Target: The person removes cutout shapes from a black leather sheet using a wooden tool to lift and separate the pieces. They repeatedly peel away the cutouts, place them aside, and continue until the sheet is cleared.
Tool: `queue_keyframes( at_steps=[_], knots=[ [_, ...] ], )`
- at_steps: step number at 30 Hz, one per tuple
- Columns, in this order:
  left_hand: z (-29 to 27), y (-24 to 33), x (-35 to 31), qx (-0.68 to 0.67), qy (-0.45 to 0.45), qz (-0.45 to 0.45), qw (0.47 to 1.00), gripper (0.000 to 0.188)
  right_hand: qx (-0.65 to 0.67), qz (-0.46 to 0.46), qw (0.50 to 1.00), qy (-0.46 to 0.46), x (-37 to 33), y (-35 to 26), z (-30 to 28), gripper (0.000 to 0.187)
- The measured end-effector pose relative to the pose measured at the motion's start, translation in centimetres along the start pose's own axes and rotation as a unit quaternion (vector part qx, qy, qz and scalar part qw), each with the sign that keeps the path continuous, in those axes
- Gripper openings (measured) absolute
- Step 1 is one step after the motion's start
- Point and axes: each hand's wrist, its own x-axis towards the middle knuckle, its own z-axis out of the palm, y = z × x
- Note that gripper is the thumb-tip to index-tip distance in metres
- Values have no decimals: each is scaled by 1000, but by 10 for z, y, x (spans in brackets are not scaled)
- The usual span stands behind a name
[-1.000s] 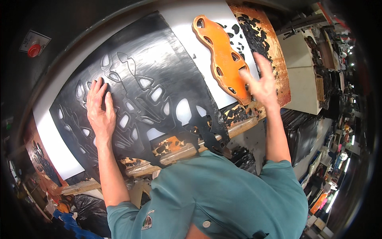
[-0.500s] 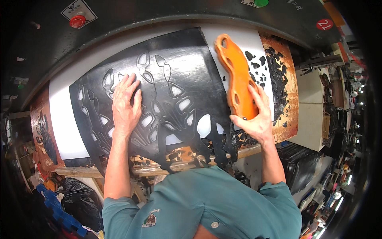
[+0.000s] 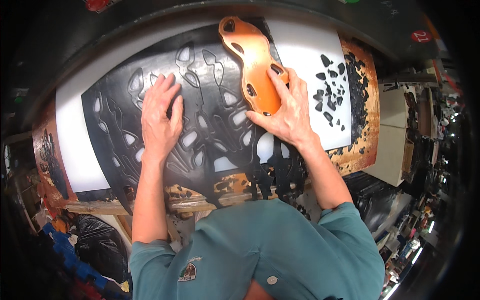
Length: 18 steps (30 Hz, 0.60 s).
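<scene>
A black sheet (image 3: 165, 57), cut through with many rounded holes and curved outlines, lies over a white board (image 3: 75, 145). My left hand (image 3: 161, 116) rests on the sheet, fingers stretched out and slightly apart. In my right hand (image 3: 290, 107) is an orange wavy cutting die (image 3: 257, 60) with several oval openings along its edges, gripped at its near end. The die sits over the right part of the sheet, its far end reaching the far edge. Whether it touches the sheet or hovers just above, I cannot tell.
Small black offcuts (image 3: 327, 90) are scattered on the white board at right, with a heap of scraps (image 3: 357, 95) on the brown worn base (image 3: 367, 145) beyond. A dark machine beam (image 3: 165, 15) spans the far side. A black plastic bag (image 3: 102, 247) lies below left.
My right hand has carried the orange cutting die leftward from the white board to over the black sheet. My left hand stays on the sheet. The view has shifted slightly.
</scene>
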Motion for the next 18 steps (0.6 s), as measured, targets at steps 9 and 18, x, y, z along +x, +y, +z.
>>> queue_keyframes(
  at_steps=[9,18],
  knots=[
    [2,-4,2,5,14,9,1000,25,-60,-32,997,22,48,-17,8,98],
    [7,-7,2,2,18,11,1000,23,-168,-302,936,-63,47,16,-55,98]
  ],
)
